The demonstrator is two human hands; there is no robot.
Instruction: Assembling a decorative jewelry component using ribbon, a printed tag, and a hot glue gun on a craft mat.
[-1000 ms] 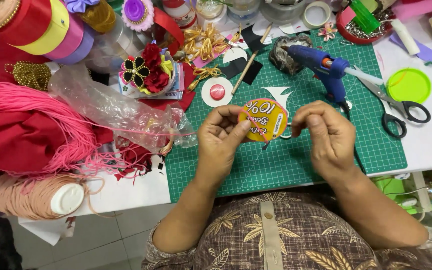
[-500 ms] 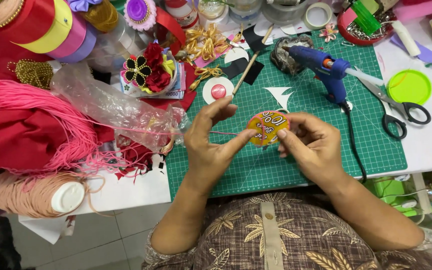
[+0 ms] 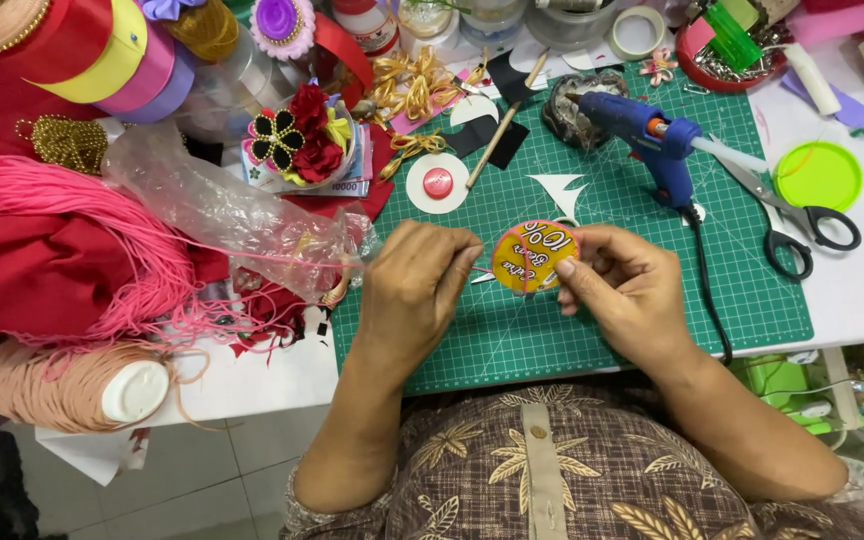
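Lowered since earlier, the left hand (image 3: 417, 290) curls shut while right hand (image 3: 620, 290) fingers pinch the round yellow disc (image 3: 532, 256), face up.

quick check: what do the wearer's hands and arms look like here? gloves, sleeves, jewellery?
Both hands are bare: no gloves on the left hand or the right hand, and no rings, watch or bracelet visible. Forearms are uncovered. Sleeves end near the elbows and belong to a brown shirt with a pale leaf pattern and a buttoned front strip.
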